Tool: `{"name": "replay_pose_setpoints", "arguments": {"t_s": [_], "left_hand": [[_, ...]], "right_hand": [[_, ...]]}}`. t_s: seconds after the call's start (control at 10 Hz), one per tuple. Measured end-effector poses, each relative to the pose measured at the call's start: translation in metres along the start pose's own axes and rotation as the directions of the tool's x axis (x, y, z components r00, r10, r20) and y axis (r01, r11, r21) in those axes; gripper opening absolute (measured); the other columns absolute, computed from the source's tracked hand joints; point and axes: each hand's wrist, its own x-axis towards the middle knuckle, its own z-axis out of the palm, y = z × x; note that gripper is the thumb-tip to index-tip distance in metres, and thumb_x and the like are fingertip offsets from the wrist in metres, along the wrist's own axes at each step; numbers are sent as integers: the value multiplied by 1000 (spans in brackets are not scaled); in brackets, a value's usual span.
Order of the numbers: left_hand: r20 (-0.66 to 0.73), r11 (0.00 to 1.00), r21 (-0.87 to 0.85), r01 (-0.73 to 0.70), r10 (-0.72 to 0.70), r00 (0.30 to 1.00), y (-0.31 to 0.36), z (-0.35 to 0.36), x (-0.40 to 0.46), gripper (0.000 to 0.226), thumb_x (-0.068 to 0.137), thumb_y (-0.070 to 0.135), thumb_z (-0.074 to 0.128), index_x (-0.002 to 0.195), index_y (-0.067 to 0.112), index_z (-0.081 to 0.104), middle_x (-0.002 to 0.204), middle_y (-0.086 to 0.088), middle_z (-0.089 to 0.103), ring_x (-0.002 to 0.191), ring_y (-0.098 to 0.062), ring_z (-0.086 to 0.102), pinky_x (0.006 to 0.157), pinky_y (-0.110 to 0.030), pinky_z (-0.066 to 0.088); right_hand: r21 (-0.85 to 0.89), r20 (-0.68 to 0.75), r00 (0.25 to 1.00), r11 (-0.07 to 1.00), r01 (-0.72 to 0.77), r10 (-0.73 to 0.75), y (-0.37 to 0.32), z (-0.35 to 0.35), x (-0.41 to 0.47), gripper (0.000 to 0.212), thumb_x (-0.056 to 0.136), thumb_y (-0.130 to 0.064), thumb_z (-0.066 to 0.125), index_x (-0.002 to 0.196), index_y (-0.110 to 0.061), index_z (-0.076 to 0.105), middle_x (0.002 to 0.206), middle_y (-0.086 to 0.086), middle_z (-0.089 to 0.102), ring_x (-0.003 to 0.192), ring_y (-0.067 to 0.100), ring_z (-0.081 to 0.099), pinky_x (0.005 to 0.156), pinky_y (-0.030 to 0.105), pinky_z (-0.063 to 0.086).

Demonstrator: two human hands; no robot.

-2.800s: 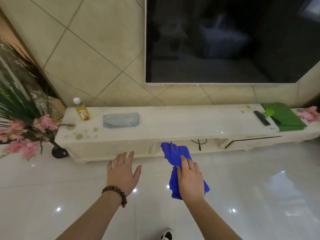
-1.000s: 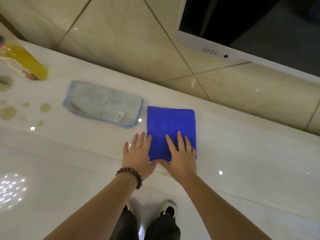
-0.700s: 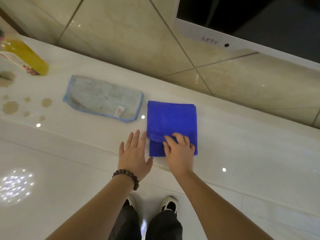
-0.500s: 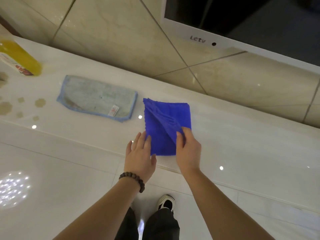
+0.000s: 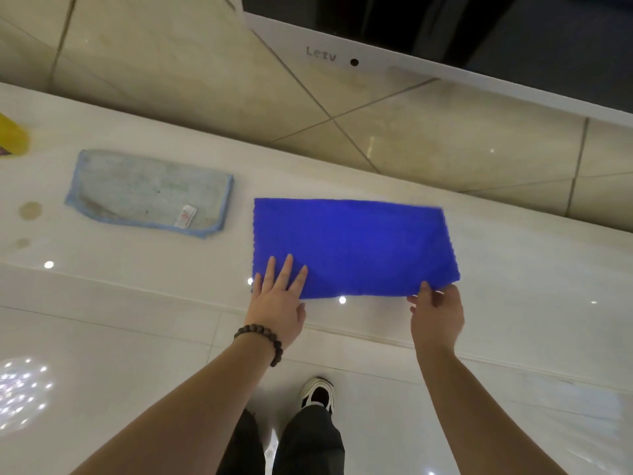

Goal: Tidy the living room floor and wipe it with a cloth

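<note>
Glossy white floor fills the near part of the view, pale tiles with light spots reflected. Beyond it runs a long white cabinet top, left to right, backed by a beige tiled wall. A white-framed television hangs far right, lettering and a small dark dot on its lower frame.

Blue cloth lies spread on the cabinet top, centre, a wide rectangle, flat except at its near right corner. Just left of it, apart, lies a pale grey cloth with light blue edging and a small tag. Brownish spots mark the top at far left, beside a yellow bottle, cut by the frame edge.

Left hand lies flat on the near left corner of the blue cloth, fingers spread and straight, pressing it down. A dark bead bracelet circles that wrist. Right hand pinches the near right corner of the blue cloth between thumb and fingers, the corner slightly lifted.

Dark trousers and one black-and-white shoe show at near centre.
</note>
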Motion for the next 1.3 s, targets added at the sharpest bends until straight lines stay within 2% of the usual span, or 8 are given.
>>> {"name": "replay_pose_setpoints", "arguments": {"t_s": [0.1, 0.2, 0.3, 0.4, 0.5, 0.8, 1.2, 1.3], "left_hand": [[-52, 1000, 13, 22, -21, 998, -12, -10, 6, 55, 99, 36, 32, 151, 29, 13, 160, 0, -3, 146, -28, -9, 119, -48, 1], [-188, 1000, 22, 19, -15, 982, -8, -17, 14, 48, 99, 37, 32, 146, 23, 31, 159, -4, 10, 146, -27, -2, 119, -47, 3], [-175, 1000, 14, -17, 20, 984, 4, -11, 25, 60, 98, 47, 30, 151, 29, 10, 160, -3, -7, 145, -28, -12, 118, -49, 1], [-120, 998, 40, 53, -48, 992, 7, 6, 32, 74, 90, 68, 19, 149, 36, -11, 157, 0, -21, 142, -31, -22, 114, -53, -7], [-140, 995, 49, 84, -76, 987, -2, 14, 35, 75, 85, 74, 10, 146, 39, -17, 156, 3, -23, 142, -30, -24, 114, -55, -7], [-179, 989, 144, 43, -17, 984, -32, -6, 67, 78, 81, 79, 8, 143, 43, -22, 156, 6, -25, 142, -29, -25, 113, -59, -7], [-74, 988, 130, 79, -70, 995, -23, -29, 53, 80, 84, 76, 13, 148, 36, -15, 158, 2, -18, 144, -28, -19, 115, -56, -4], [-96, 994, 75, 73, -66, 993, -23, -50, 35, 77, 88, 71, 16, 150, 32, -5, 160, 0, -6, 146, -27, -10, 117, -54, -1]], "right_hand": [[-210, -24, 998, 976, -62, 58, 10, -4, 5, 39, 91, -29, 58, 126, -13, 46, 129, 9, 51, 118, 30, 51, 91, 40, 47], [-439, 93, 948, 842, 314, -304, 8, 2, 4, 57, 90, -34, 59, 140, -20, 36, 152, 8, 26, 139, 29, 23, 110, 47, 29], [-563, 394, 819, 595, 574, -416, 7, 25, 5, 61, 92, -47, 51, 146, -31, 28, 158, 5, 12, 146, 29, 3, 116, 51, 7], [-647, 539, 805, 490, 584, -247, 14, 46, 6, 69, 90, -65, 31, 148, -42, 3, 159, 0, -10, 144, 29, -16, 114, 56, -4], [-698, 552, 822, 460, 548, -142, 19, 59, 2, 72, 85, -72, 15, 146, -44, -11, 158, 0, -19, 142, 32, -22, 114, 59, -3], [-735, 481, 862, 464, 495, -157, 6, 91, -2, 83, 74, -80, 3, 144, -42, -18, 156, 3, -22, 141, 36, -22, 111, 65, -4], [-714, 576, 817, 474, 515, -20, -22, 78, 7, 74, 87, -72, 19, 146, -41, -12, 157, 1, -20, 143, 32, -19, 113, 60, -1], [-643, 577, 814, 577, 503, -66, -41, 56, 4, 68, 93, -64, 25, 150, -37, 1, 159, 1, -9, 145, 27, -13, 115, 56, 2]]}}
